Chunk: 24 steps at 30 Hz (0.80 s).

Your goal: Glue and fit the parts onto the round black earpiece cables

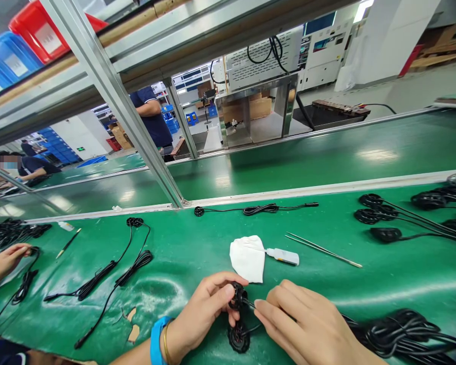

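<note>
Left hand (203,308) pinches black round part (237,296) at fingertips (229,291); right hand (304,319) pinches black cable (248,303) just beside.

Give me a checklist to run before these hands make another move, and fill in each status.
1. Black round part held: ok, in the left hand.
2. Cable at that part under control: ok, pinched in the right hand.
3. Held part undamaged: cannot tell; fingers cover much of it.
4. Bottle capped: cannot tell; it lies on its side, nozzle end towards the white cloth.
5. Green work surface intact: not ok; a torn patch shows near the left forearm.
6. Co-worker's hand out of the way: ok, at the far left, well apart.
</note>
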Motion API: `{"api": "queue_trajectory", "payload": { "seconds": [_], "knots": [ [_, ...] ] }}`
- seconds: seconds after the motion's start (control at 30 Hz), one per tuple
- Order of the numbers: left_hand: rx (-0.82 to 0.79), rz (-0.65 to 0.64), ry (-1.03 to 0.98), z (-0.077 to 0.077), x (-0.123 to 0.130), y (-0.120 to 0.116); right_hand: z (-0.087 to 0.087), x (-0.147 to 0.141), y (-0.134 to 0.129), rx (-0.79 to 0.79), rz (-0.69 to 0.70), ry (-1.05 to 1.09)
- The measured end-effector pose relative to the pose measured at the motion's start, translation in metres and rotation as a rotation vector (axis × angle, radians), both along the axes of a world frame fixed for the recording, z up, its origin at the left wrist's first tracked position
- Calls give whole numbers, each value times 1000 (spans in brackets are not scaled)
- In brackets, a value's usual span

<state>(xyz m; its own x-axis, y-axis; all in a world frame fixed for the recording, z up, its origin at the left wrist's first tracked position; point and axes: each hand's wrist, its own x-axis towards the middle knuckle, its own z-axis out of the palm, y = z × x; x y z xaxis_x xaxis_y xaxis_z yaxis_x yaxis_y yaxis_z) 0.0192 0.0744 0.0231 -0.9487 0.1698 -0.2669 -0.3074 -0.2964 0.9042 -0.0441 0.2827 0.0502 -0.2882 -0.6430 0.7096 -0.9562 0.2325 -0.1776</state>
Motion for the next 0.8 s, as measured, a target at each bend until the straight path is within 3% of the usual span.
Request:
{"api": "queue_trajectory", "payload": {
  "seconds": [0.23, 0.57, 0.8],
  "knots": [
    [-134, -14, 34, -5, 1, -2, -16, 2, 2, 75, 30, 0],
    [41, -23, 52, -5, 1, 1, -12, 5, -4, 28, -36, -50],
    [-223, -23, 138, 2, 4, 6, -21, 7, -9, 14, -68, -48]
  ]
}}
